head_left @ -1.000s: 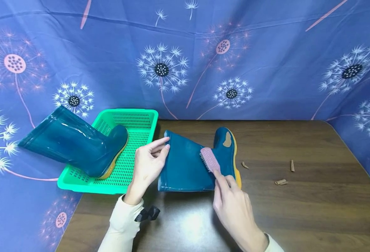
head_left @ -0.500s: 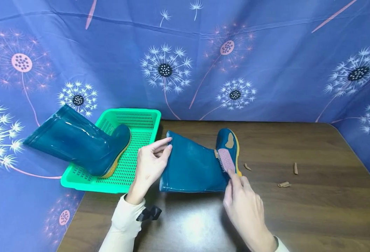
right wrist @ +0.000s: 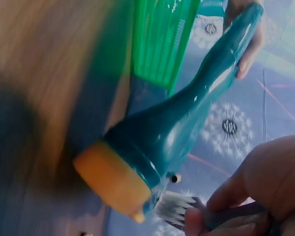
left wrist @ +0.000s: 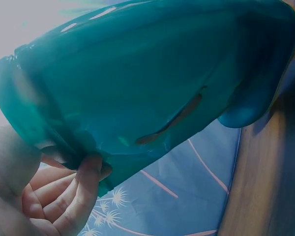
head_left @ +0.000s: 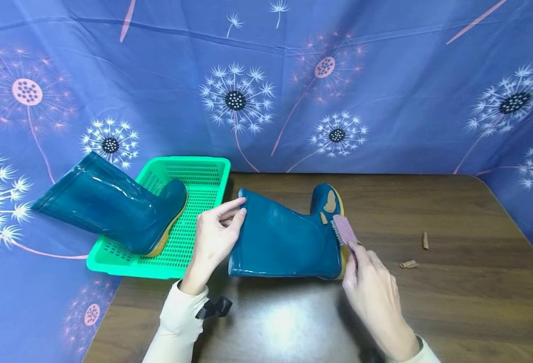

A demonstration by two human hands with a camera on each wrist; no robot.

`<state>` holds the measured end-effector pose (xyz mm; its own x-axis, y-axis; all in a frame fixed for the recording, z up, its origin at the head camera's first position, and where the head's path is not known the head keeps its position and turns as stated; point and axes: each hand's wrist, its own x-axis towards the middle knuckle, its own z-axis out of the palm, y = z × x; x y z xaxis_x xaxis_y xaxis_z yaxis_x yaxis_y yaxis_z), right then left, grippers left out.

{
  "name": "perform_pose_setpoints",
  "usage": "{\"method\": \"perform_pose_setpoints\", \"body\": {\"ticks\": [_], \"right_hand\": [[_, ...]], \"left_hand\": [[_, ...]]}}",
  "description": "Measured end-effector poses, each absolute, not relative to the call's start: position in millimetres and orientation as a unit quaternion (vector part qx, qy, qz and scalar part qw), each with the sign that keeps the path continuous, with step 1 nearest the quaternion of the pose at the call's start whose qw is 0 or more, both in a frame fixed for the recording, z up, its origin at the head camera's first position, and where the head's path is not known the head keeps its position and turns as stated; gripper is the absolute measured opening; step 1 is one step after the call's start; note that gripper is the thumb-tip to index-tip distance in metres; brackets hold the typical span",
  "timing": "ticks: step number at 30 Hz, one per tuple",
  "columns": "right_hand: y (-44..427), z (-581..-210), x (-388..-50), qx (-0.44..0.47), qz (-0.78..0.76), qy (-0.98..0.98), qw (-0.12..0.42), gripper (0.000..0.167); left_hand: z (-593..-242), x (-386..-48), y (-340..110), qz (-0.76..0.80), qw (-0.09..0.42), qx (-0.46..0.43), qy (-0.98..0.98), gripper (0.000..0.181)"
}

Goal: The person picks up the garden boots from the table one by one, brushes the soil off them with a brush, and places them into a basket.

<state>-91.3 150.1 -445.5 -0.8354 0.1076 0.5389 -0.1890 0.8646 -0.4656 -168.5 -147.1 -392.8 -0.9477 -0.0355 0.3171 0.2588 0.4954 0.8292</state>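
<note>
Left hand (head_left: 214,234) in pinch grip on boot cuff (head_left: 237,257), right hand (head_left: 373,285) around brush (head_left: 345,229)

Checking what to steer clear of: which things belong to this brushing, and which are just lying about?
Seem part of the job: left hand, right hand, held boot, its brown patches, brush.

Seem just lying about: other boot, basket, loose scraps.

Head view: bright, largely sharp; round white glare on the near part of the dark brown wood-grain desk (head_left: 466,307); dark shadow below the glossy teal rubber boot (head_left: 277,237) at centre.
Left wrist view: hazy; upper left washed out; white streaks along the boot's upper edge.
Right wrist view: desk blurred, dark at left; pink bristle brush (head_left: 344,231) soft-edged; upper right pale.
</note>
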Motion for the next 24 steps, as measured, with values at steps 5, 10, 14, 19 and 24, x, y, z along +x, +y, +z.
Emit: {"method": "perform_pose_setpoints", "body": {"ticks": [5,10,14,19,24], "right_hand": [[152.0,-444.6,-96.7,0.048,0.276,-0.91,0.306,0.029],[149.8,-449.5,-97.1,0.061,0.268,-0.916,0.293,0.03],[155.0,-449.0,-95.8,0.006,0.249,-0.925,0.287,0.023],[157.9,-445.9,-99.2,-0.001,0.266,-0.917,0.298,0.027],[154.2,-451.0,-100.2,0.049,0.284,-0.916,0.278,0.031]], "left_hand": [[-391.3,-167.9,-147.7,-0.498,0.152,-0.066,-0.851,0.029],[-391.6,-167.3,-146.3,-0.501,0.142,-0.062,-0.851,0.029],[-391.5,-166.7,-146.3,-0.508,0.139,-0.064,-0.848,0.028],[-390.1,-166.6,-147.4,-0.508,0.143,-0.064,-0.847,0.029],[-390.8,-166.4,-146.8,-0.507,0.14,-0.06,-0.849,0.029]]}}
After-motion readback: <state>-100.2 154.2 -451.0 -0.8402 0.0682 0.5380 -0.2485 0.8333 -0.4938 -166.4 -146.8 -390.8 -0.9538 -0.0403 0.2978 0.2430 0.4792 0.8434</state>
